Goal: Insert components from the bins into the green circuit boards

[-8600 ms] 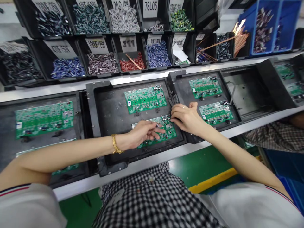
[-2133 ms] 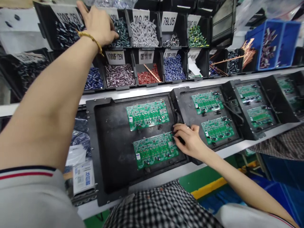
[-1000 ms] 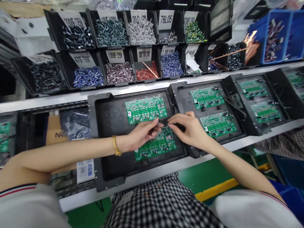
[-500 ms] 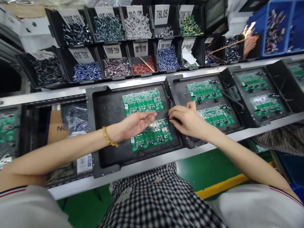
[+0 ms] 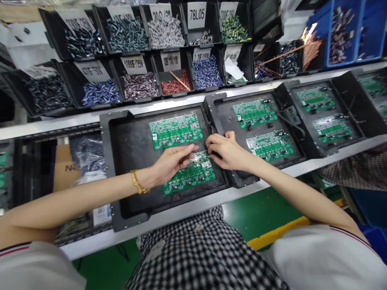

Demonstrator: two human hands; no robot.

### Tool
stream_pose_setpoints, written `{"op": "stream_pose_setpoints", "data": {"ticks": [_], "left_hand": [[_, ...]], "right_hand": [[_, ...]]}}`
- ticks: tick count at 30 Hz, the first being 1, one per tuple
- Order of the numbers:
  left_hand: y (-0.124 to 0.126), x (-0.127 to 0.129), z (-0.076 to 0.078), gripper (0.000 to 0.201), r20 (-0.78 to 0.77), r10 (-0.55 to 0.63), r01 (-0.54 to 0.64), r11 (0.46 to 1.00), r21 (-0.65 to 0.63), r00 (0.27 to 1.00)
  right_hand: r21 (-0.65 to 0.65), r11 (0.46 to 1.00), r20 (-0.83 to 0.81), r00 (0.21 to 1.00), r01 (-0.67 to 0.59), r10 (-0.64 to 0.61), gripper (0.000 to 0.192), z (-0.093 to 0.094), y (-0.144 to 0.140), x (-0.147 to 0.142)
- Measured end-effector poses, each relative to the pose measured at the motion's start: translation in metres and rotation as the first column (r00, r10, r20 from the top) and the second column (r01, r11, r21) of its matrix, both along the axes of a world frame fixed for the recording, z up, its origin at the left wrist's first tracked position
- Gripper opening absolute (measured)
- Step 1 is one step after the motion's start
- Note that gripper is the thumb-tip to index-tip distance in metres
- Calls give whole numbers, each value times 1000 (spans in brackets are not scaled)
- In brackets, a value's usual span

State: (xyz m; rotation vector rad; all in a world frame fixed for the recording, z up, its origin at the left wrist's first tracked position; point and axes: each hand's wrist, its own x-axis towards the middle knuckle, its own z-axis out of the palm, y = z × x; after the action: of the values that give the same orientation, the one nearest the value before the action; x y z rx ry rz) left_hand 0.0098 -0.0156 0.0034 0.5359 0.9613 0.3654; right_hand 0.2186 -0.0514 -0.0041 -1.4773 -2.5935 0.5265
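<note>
My left hand (image 5: pixel 171 160), with a gold bracelet on its wrist, hovers half-curled over the lower green circuit board (image 5: pixel 189 177), cupping small parts that I can barely make out. My right hand (image 5: pixel 227 152) rests at that board's upper right corner, with its fingertips pinched together near the left hand's fingertips. What it pinches is too small to see. A second green board (image 5: pixel 175 131) lies just above. Both boards sit in a black tray (image 5: pixel 121 161) on the conveyor rail.
Black bins of capacitors and other parts line the shelf behind, among them blue ones (image 5: pixel 99 92) and red ones (image 5: pixel 173 85). To the right, another tray (image 5: pixel 223 117) holds two boards, with more trays beyond. A co-worker's checked sleeve (image 5: pixel 350 173) is at the right edge.
My left hand came back from the upper bins to the lower board, where its fingertips met those of the right hand. In the last half second both hands stayed there and the view shifted slightly.
</note>
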Motion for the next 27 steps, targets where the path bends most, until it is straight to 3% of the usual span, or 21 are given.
{"op": "stream_pose_setpoints", "data": {"ticks": [13, 18, 23, 27], "left_hand": [[2, -2, -4, 13, -15, -40, 40, 999, -20, 999], [4, -3, -7, 27, 18, -44, 45, 997, -57, 999], [-2, 0, -2, 31, 45, -35, 37, 999, -27, 998], [16, -2, 7, 35, 67, -108, 105, 993, 47, 992]], "right_hand": [[-22, 999, 35, 999, -32, 33, 16, 3, 2, -2], [-3, 999, 80, 996, -38, 38, 17, 10, -1, -6], [-49, 989, -171, 975, 139, -145, 15, 31, 4, -23], [-21, 994, -225, 968, 109, -111, 16, 42, 27, -34]]}}
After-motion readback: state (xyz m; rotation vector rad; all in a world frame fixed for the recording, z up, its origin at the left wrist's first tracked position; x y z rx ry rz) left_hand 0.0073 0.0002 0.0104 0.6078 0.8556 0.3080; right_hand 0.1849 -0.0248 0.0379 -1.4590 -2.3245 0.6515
